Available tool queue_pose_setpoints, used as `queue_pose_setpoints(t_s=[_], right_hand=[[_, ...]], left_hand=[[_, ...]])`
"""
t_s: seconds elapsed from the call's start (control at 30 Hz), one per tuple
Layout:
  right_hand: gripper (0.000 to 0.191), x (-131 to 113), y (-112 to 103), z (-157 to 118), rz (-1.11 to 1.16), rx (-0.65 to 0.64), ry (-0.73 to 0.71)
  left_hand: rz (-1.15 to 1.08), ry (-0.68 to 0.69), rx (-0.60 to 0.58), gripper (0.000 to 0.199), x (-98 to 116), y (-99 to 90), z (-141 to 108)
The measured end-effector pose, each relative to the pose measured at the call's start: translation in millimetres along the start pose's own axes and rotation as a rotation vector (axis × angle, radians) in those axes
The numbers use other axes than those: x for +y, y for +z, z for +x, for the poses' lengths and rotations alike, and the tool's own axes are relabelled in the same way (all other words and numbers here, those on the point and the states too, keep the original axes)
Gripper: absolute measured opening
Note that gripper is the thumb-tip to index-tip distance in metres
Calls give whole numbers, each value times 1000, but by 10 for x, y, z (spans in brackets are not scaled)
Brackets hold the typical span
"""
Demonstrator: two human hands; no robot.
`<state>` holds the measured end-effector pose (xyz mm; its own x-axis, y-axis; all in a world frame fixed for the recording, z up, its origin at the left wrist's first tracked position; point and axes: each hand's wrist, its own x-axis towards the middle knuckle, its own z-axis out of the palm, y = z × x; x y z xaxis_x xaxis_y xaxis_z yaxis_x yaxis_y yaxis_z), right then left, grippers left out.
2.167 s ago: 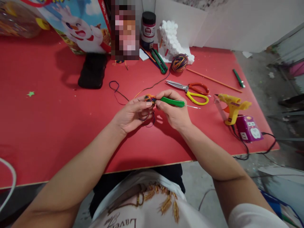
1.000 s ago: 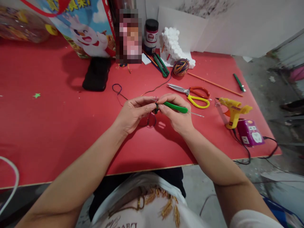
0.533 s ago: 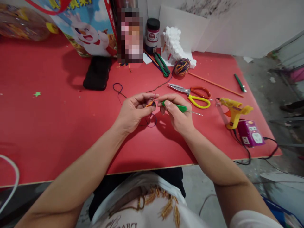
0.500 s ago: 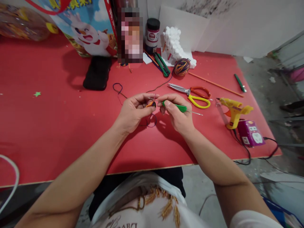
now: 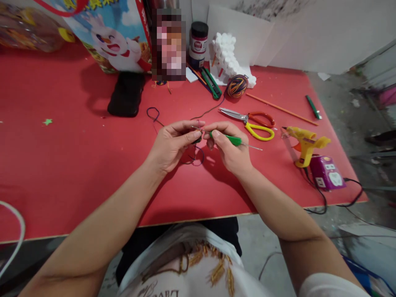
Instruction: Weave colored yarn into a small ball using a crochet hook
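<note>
Over the red table, my left hand (image 5: 172, 144) pinches a small piece of dark multicoloured yarn work (image 5: 198, 137), mostly covered by the fingers. My right hand (image 5: 231, 148) grips the green handle of a crochet hook (image 5: 233, 140); its thin tip reaches the yarn at the left fingertips. Loose strands of yarn (image 5: 202, 156) hang below the piece. Another strand lies on the table, running toward a multicoloured yarn ball (image 5: 237, 86) at the back. Scissors (image 5: 247, 120) with red and yellow handles lie open beyond my right hand.
A black phone (image 5: 126, 94) lies left of centre on the red table (image 5: 77, 165). Behind stand a printed bag (image 5: 111, 37), a dark jar (image 5: 198, 45) and a white bumpy model (image 5: 227, 51). A yellow glue gun (image 5: 305, 144) and purple power box (image 5: 328, 173) are at right.
My left thumb has moved up and right over the yarn piece, which now shows less. The hook and my right hand have shifted slightly left.
</note>
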<state>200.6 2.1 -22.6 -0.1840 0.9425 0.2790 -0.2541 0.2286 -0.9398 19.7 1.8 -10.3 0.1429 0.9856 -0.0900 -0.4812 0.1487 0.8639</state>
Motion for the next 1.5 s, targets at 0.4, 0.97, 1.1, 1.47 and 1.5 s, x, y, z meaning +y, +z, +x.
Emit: queue_pose_setpoints(t_s=[0.4,0.97,1.1,1.47,1.5], right_hand=[[26,-89,-11,-73,-245,-26,-107],[27,-69,91,-125,-701,-90,-330],[27,-101,45,-116,-663,-113,-307],[26,-56,100,-131,-769,-99,-338],[27,-57,106,-134,-787,-99,-353]], left_hand=[[-11,8,100,26,7,14,4],[-121,-138,237,37,-60,80,-11],[-114,-42,234,41,-18,107,-17],[-82,48,258,38,-60,169,-47],[-89,30,252,39,-59,165,-51]])
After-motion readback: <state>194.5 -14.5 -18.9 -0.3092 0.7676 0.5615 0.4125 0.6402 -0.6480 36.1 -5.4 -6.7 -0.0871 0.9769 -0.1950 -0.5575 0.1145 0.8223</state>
